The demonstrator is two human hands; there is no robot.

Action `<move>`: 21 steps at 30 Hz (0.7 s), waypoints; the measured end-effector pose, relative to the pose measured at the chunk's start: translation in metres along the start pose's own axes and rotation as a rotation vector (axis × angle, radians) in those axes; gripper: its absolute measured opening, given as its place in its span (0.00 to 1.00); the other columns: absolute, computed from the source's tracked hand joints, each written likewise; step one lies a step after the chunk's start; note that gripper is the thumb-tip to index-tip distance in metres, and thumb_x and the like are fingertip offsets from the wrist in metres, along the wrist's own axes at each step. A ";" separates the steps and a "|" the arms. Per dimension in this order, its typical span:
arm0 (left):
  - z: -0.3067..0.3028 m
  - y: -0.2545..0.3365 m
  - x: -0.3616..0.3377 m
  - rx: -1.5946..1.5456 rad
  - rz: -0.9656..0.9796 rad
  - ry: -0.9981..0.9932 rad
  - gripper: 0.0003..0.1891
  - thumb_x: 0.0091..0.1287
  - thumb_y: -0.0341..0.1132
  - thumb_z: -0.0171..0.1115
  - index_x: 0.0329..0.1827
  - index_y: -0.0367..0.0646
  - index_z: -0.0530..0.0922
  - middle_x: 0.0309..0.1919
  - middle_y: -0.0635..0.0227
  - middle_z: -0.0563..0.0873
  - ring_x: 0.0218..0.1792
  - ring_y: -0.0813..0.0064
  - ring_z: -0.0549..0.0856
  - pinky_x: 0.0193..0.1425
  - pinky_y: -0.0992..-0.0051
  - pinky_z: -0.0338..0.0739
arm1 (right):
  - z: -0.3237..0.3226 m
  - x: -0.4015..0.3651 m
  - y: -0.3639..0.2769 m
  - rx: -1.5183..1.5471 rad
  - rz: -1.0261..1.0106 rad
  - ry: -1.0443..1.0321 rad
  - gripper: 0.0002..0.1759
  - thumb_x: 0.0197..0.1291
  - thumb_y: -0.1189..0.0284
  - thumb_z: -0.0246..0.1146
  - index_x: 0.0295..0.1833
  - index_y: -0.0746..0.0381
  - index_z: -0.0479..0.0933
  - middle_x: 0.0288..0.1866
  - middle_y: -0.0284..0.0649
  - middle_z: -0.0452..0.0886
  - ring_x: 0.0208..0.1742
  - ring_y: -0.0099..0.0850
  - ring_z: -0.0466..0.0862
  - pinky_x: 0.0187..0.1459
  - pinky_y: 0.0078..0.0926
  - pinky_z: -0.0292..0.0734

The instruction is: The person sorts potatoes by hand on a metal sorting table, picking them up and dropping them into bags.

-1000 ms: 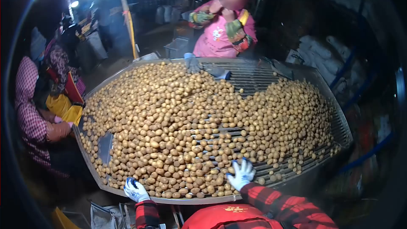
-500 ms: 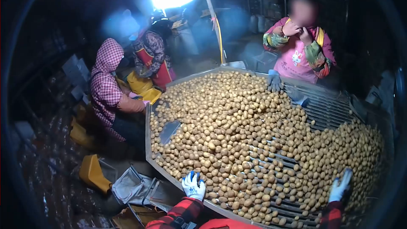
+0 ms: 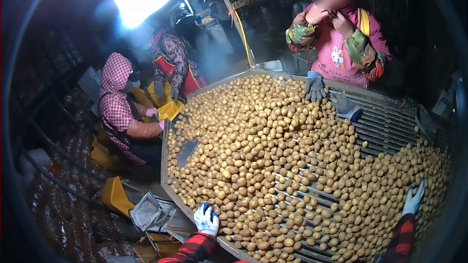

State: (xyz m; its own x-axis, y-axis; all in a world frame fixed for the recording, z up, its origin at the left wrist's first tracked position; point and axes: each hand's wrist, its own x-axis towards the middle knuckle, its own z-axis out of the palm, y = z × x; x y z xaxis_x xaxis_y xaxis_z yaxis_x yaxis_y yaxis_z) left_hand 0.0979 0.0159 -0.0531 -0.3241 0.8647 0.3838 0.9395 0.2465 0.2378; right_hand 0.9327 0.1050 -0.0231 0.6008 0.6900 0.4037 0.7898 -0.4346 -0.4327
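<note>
Brown potatoes lie heaped over a slatted metal sorting table. My left hand, in a white and blue glove, rests at the table's near left edge against the potatoes; its fingers are bent, and whatever lies under them is hidden. On the right, my right hand, gloved the same way, touches the potatoes with its fingers stretched and the thumb apart. Nothing is held in it. Two loose grey-blue gloves, one upright on the potatoes and one on the slats, lie at the far side.
Across the table a person in pink has both hands at the face. A person in a checked hood stands at the left edge, another behind. A yellow chute and a grey bag are at lower left. A pole rises behind.
The view has shifted. My right hand has moved up and outward over the potatoes, its fingers now more spread. My left hand stays at the near edge. The person behind at left has lowered their hands.
</note>
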 end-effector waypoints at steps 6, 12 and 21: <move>-0.004 0.003 -0.002 0.000 -0.004 -0.019 0.20 0.59 0.36 0.67 0.56 0.50 0.85 0.66 0.58 0.80 0.68 0.50 0.75 0.74 0.49 0.65 | 0.049 -0.073 -0.036 0.474 0.021 -0.167 0.36 0.81 0.59 0.55 0.86 0.57 0.53 0.87 0.46 0.54 0.85 0.43 0.59 0.80 0.43 0.59; -0.002 0.001 0.000 -0.026 -0.031 -0.031 0.19 0.60 0.38 0.67 0.56 0.49 0.86 0.66 0.58 0.80 0.69 0.50 0.74 0.75 0.50 0.64 | 0.066 -0.116 -0.185 0.424 -0.120 -0.216 0.39 0.72 0.66 0.65 0.83 0.61 0.58 0.83 0.52 0.62 0.82 0.47 0.64 0.79 0.41 0.60; -0.008 0.001 0.005 -0.098 -0.028 -0.062 0.19 0.59 0.37 0.67 0.55 0.49 0.86 0.65 0.59 0.81 0.69 0.51 0.75 0.73 0.50 0.65 | 0.107 -0.123 -0.284 0.293 -0.129 -0.316 0.47 0.61 0.62 0.75 0.83 0.55 0.61 0.85 0.51 0.54 0.83 0.53 0.61 0.76 0.46 0.66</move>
State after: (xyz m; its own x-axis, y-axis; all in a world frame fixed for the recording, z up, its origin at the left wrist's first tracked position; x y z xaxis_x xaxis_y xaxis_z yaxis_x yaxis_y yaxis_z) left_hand 0.0963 0.0169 -0.0437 -0.3395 0.8842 0.3209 0.9139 0.2293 0.3350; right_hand 0.6214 0.2055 -0.0363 0.3970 0.8904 0.2227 0.7600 -0.1829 -0.6236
